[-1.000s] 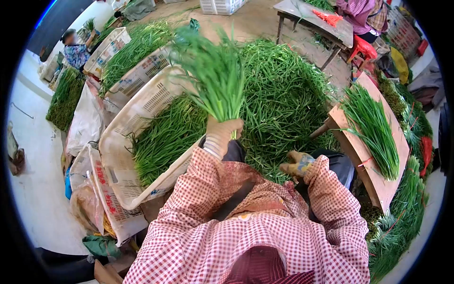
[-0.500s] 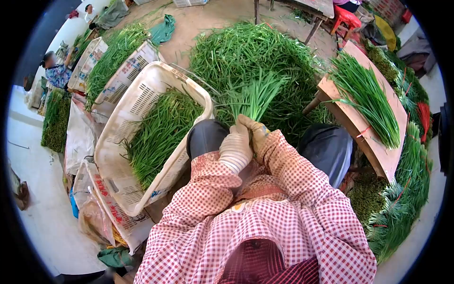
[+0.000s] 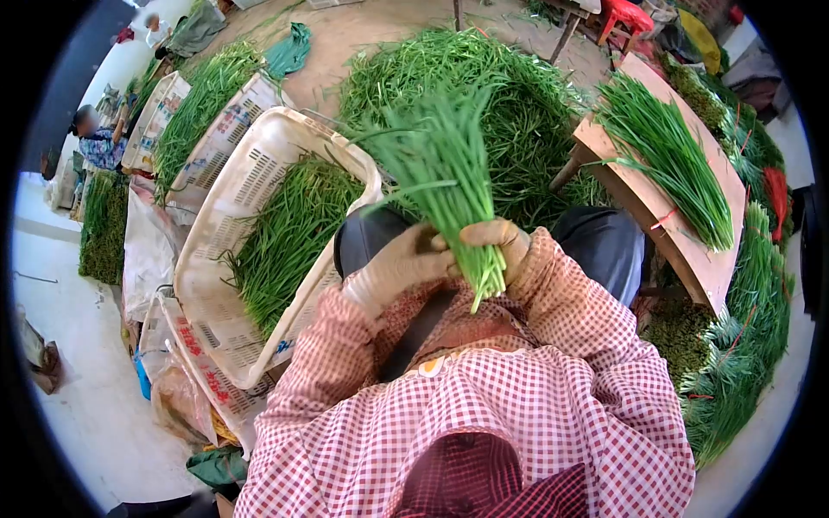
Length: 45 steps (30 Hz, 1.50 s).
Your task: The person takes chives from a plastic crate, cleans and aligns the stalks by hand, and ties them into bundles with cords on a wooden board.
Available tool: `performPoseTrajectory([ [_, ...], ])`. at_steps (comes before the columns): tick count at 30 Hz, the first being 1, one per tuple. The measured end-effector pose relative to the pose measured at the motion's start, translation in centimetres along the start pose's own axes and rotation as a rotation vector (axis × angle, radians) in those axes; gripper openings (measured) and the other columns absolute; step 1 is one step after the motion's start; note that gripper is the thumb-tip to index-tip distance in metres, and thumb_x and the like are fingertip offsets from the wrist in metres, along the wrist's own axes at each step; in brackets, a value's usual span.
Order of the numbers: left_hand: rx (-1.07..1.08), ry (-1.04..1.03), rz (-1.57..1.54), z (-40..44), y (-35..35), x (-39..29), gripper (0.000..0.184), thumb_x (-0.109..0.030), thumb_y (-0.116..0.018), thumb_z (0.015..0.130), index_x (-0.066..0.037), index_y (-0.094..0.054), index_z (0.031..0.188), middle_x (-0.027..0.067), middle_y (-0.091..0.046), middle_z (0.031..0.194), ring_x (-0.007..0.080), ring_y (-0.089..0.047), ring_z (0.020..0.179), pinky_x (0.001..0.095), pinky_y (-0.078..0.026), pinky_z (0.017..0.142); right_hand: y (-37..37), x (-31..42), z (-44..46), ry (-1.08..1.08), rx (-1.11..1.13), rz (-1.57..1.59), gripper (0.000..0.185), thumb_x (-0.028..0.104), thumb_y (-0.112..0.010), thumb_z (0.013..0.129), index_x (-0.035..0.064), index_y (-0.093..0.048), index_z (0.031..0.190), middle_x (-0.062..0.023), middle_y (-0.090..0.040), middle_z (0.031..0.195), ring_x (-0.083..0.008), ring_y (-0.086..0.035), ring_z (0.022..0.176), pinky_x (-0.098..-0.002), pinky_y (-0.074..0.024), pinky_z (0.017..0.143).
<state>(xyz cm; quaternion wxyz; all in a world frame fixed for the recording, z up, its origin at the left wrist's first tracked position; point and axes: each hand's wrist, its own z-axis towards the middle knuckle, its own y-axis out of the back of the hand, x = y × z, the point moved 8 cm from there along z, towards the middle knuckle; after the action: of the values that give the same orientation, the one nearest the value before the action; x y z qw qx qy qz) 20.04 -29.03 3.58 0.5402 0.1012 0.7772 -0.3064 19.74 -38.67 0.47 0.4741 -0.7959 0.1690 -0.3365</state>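
Observation:
A bunch of green chives [image 3: 449, 177] stands tilted in front of my chest, leaves fanned upward and blurred, pale cut stems pointing down toward me. My right hand [image 3: 503, 242], in a stained glove, is closed around the lower stems from the right. On the left side, my left hand [image 3: 397, 268], also gloved, has curled fingers against the stems, partly hidden by the bunch. Behind it lies a large heap of loose chives [image 3: 527, 104]. A white plastic crate [image 3: 203, 259] beside my left knee holds more loose chives [image 3: 294, 233].
A wooden board [image 3: 617, 168] at right bears a chive bundle [image 3: 665, 160] with a red tie. More tied bundles [image 3: 747, 345] line the far right. Further filled crates [image 3: 216, 160] stand at left, and a person [image 3: 99, 138] sits beyond them. A red stool [image 3: 623, 19] is at the back.
The bunch has come nearer my body and risen, its stem ends now showing below my hands. My hands have moved apart, the left shifting left and the right slightly right.

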Motion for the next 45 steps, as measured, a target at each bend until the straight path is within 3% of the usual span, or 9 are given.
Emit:
performPoseTrajectory([
  [2,0.122,0.15,-0.063,0.9,0.1,2.3,0.077,-0.05,-0.071,0.075,0.0,-0.045,0.127,0.0145,-0.059,0.114,0.0202,-0.059,0.1,0.0333,-0.051,0.085,-0.7,-1.6,-1.0,-0.055,-0.066,-0.301,0.041,0.011,-0.066,0.078,-0.0016,-0.057,0.116,-0.0191,-0.065,0.1,-0.0277,-0.067,0.083,-0.0403,-0.0576,0.074],
  [4,0.069,-0.159,-0.626,1.6,-1.1,0.2,0.077,-0.049,-0.067,0.078,0.0,-0.04,0.132,0.0186,-0.054,0.123,0.0282,-0.057,0.109,0.0416,-0.048,0.095,-0.6,-3.2,-2.5,-0.116,-0.118,-0.304,0.044,0.015,-0.068,0.077,-0.0033,-0.057,0.115,-0.0205,-0.065,0.101,-0.0294,-0.067,0.083,-0.0412,-0.0573,0.074],
  [10,0.193,-0.302,-0.851,2.8,-2.8,-0.4,0.07,-0.036,-0.068,0.079,-0.003,-0.039,0.134,0.0192,-0.057,0.12,0.0312,-0.058,0.109,0.048,-0.044,0.099,0.0,-6.3,-3.5,-0.415,0.014,-0.219,0.042,0.013,-0.068,0.078,-0.0062,-0.056,0.114,-0.0218,-0.065,0.098,-0.0313,-0.066,0.086,-0.0426,-0.0552,0.08],
  [15,0.253,-0.484,-0.802,3.3,-0.5,-2.8,0.067,-0.016,-0.069,0.078,-0.009,-0.037,0.137,0.0081,-0.065,0.104,0.0229,-0.065,0.091,0.0467,-0.051,0.088,0.4,-2.2,-4.4,-0.257,-0.037,-0.376,0.073,0.047,-0.066,0.083,-0.0012,-0.044,0.132,-0.0159,-0.055,0.125,-0.0251,-0.055,0.112,-0.0356,-0.0437,0.097],
  [18,0.216,-0.595,-0.785,3.4,1.4,-4.0,0.065,-0.015,-0.068,0.079,-0.008,-0.037,0.136,0.0076,-0.065,0.101,0.0228,-0.066,0.089,0.0457,-0.051,0.085,1.1,2.0,-6.1,0.135,-0.036,-0.648,0.078,0.06,-0.06,0.081,-0.0005,-0.045,0.129,-0.0116,-0.057,0.115,-0.0194,-0.056,0.103,-0.036,-0.0453,0.093],
  [21,0.18,-0.59,-0.77,3.5,2.2,-3.6,0.063,-0.015,-0.069,0.079,-0.008,-0.039,0.135,0.0064,-0.065,0.1,0.0218,-0.065,0.088,0.0457,-0.05,0.085,-0.9,3.5,-8.5,0.263,-0.034,-0.93,0.072,0.058,-0.062,0.081,-0.0003,-0.049,0.121,-0.0077,-0.057,0.104,-0.0135,-0.055,0.092,-0.0299,-0.0474,0.083],
  [25,0.139,-0.551,-0.805,3.3,1.1,-2.0,0.061,-0.016,-0.07,0.079,-0.009,-0.043,0.133,0.0059,-0.065,0.102,0.0232,-0.065,0.09,0.0471,-0.049,0.087,-3.1,2.6,-8.9,0.321,-0.185,-1.33,0.027,0.027,-0.061,0.088,0.0005,-0.059,0.093,-0.0017,-0.058,0.072,-0.009,-0.053,0.065,-0.0245,-0.0436,0.058],
  [41,0.189,-0.511,-0.913,1.3,0.3,-0.2,0.059,-0.023,-0.069,0.08,-0.014,-0.044,0.133,0.0083,-0.06,0.116,0.0275,-0.059,0.107,0.0487,-0.045,0.098,-2.7,-0.1,-8.8,0.242,-0.038,-1.583,0.027,0.028,-0.057,0.091,0.0016,-0.058,0.091,-0.0096,-0.059,0.072,-0.022,-0.057,0.063,-0.034,-0.0435,0.056],
  [45,0.123,-0.576,-0.775,1.2,0.4,-0.6,0.058,-0.032,-0.065,0.084,-0.01,-0.04,0.132,0.0044,-0.058,0.114,0.0205,-0.058,0.102,0.0412,-0.047,0.081,-3.0,-0.2,-8.9,0.212,0.017,-1.551,0.029,0.03,-0.055,0.092,0.001,-0.06,0.09,-0.0127,-0.06,0.072,-0.025,-0.059,0.066,-0.0352,-0.0446,0.059],
])
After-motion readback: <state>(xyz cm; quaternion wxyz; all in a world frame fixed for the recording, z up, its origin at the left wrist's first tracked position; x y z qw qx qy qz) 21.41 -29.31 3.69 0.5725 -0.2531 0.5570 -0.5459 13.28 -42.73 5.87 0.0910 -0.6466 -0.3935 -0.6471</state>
